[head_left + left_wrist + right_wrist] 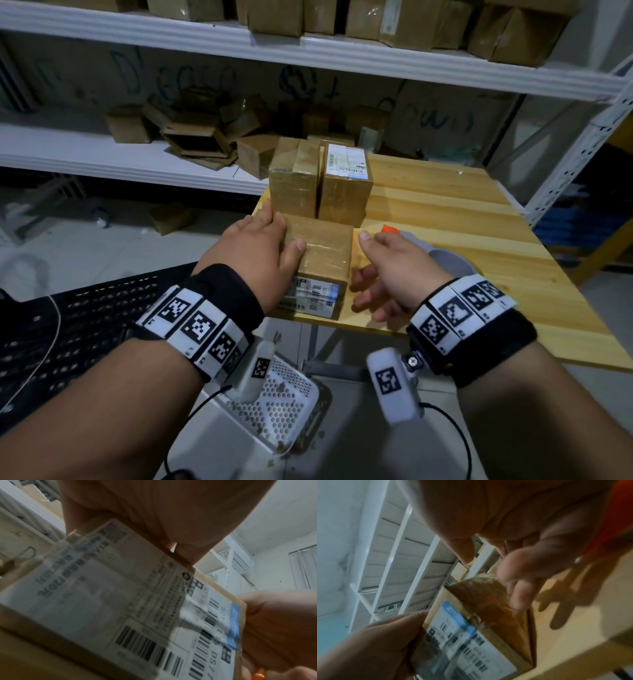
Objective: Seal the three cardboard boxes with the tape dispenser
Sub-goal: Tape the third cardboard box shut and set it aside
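Holding the near box (320,260) with the left hand (255,251), the person had the thumb on top and the fingers curled round its left side. This box sat at the front edge of the wooden table (479,240), with shiny tape across its top. The right hand (387,270) was just beside the box with its fingers spread loose, holding nothing. Whether it touched the box I could not tell.

The box looked close to the table edge, so a hard push toward the person might have tipped it off into the white basket (284,401) below. Two more boxes (320,178) stood side by side just behind it, touching it or nearly so. A shove forward could have knocked them.

The tape dispenser (442,255) lay on the table behind the right hand, grey with an orange bit. The hand hid most of it. To grab it, the right hand would have had to reach back over.

Shelves (308,51) with many brown boxes stood behind the table. A black crate (85,325) sat to the left.
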Motion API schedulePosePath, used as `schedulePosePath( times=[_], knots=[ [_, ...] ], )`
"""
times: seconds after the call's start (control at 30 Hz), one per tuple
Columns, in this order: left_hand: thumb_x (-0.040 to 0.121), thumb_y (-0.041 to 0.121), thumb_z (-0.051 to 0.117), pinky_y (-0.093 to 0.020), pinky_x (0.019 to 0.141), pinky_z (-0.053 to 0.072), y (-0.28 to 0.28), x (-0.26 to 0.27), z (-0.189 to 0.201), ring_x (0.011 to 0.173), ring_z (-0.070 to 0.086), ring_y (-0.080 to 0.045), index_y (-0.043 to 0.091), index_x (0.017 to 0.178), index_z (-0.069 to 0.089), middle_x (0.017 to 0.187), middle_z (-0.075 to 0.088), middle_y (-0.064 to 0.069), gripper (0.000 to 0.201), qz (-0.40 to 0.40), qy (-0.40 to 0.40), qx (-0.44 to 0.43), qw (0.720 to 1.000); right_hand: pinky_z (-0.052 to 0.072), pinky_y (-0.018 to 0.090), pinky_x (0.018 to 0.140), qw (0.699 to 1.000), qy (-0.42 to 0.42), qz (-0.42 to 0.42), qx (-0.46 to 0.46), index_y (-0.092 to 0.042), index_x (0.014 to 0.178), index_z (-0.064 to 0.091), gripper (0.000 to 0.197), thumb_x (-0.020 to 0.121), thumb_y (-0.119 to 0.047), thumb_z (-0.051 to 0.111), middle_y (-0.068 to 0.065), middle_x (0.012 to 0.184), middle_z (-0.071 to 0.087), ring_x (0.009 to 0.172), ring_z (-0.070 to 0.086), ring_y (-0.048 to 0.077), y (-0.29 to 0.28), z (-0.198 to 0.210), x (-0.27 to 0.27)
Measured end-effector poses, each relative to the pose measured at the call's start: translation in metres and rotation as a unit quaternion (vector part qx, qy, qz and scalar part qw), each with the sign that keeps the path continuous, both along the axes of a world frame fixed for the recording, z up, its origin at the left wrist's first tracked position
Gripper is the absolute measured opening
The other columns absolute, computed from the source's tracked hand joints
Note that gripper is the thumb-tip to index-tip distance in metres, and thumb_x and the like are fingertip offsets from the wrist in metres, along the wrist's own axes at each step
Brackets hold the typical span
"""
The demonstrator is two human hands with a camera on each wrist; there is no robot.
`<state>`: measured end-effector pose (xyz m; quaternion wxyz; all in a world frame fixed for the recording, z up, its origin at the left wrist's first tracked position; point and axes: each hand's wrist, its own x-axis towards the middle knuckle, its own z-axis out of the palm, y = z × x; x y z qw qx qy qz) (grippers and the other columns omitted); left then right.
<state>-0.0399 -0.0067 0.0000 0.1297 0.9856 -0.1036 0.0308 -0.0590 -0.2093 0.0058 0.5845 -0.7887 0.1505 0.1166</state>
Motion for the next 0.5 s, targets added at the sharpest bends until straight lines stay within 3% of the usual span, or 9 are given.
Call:
schedulePosePath(
  times=[0.17, 0.27, 0.33, 0.4, 0.43, 0.5],
  knots=[
    [0.101, 0.055, 0.024, -0.040, 0.122, 0.019, -0.001, -0.004, 0.002, 0.150, 0.026, -0.030, 0.018, 0.156, 0.031, 0.168, 0.019, -0.009, 0.067, 0.001, 0.001, 0.004, 1.000, 0.032, 0.025, 0.048, 0.990, -0.029, -0.077, 0.115, -0.016, 0.153, 0.035, 0.048, 0.111, -0.036, 0.045, 0.008, 0.080, 0.059, 0.049, 0.051, 0.017, 0.001, -0.018, 0.013],
    [0.102, 0.053, 0.025, -0.038, 0.122, 0.017, -0.003, -0.006, 0.005, 0.151, 0.024, -0.030, 0.018, 0.157, 0.031, 0.168, 0.018, -0.009, 0.065, 0.005, 0.002, 0.009, 1.000, 0.030, 0.026, 0.048, 0.982, -0.060, -0.112, 0.141, -0.023, 0.159, 0.032, 0.052, 0.110, -0.020, 0.050, 0.003, 0.070, 0.051, 0.049, 0.043, 0.014, 0.006, -0.030, 0.016],
    [0.103, 0.052, 0.025, -0.037, 0.122, 0.016, -0.004, -0.007, 0.006, 0.151, 0.024, -0.030, 0.018, 0.157, 0.031, 0.168, 0.018, -0.009, 0.064, 0.007, 0.001, 0.009, 1.000, 0.031, 0.026, 0.048, 0.978, -0.081, -0.130, 0.141, -0.024, 0.157, 0.036, 0.051, 0.109, -0.018, 0.052, 0.001, 0.067, 0.051, 0.048, 0.043, 0.013, 0.012, -0.039, 0.015],
    [0.104, 0.052, 0.025, -0.037, 0.122, 0.016, -0.005, -0.009, 0.007, 0.151, 0.023, -0.030, 0.017, 0.157, 0.030, 0.168, 0.018, -0.010, 0.063, 0.008, 0.003, 0.012, 1.000, 0.038, 0.028, 0.048, 0.977, -0.098, -0.152, 0.113, -0.026, 0.151, 0.044, 0.045, 0.108, -0.025, 0.054, 0.002, 0.077, 0.060, 0.053, 0.052, 0.013, 0.022, -0.044, 0.015],
    [0.104, 0.051, 0.025, -0.037, 0.122, 0.016, -0.005, -0.009, 0.007, 0.151, 0.023, -0.030, 0.017, 0.157, 0.029, 0.168, 0.017, -0.010, 0.063, 0.008, 0.004, 0.015, 1.000, 0.047, 0.032, 0.054, 0.977, -0.102, -0.165, 0.092, -0.029, 0.148, 0.047, 0.042, 0.107, -0.030, 0.055, 0.003, 0.091, 0.067, 0.064, 0.061, 0.016, 0.026, -0.048, 0.017],
    [0.104, 0.051, 0.024, -0.037, 0.123, 0.015, -0.007, -0.010, 0.007, 0.152, 0.022, -0.031, 0.016, 0.157, 0.028, 0.168, 0.016, -0.010, 0.063, 0.010, 0.006, 0.017, 1.000, 0.060, 0.046, 0.082, 0.977, -0.104, -0.181, 0.043, -0.034, 0.144, 0.049, 0.041, 0.104, -0.038, 0.055, 0.006, 0.124, 0.068, 0.100, 0.070, 0.026, 0.032, -0.057, 0.020]
  ],
)
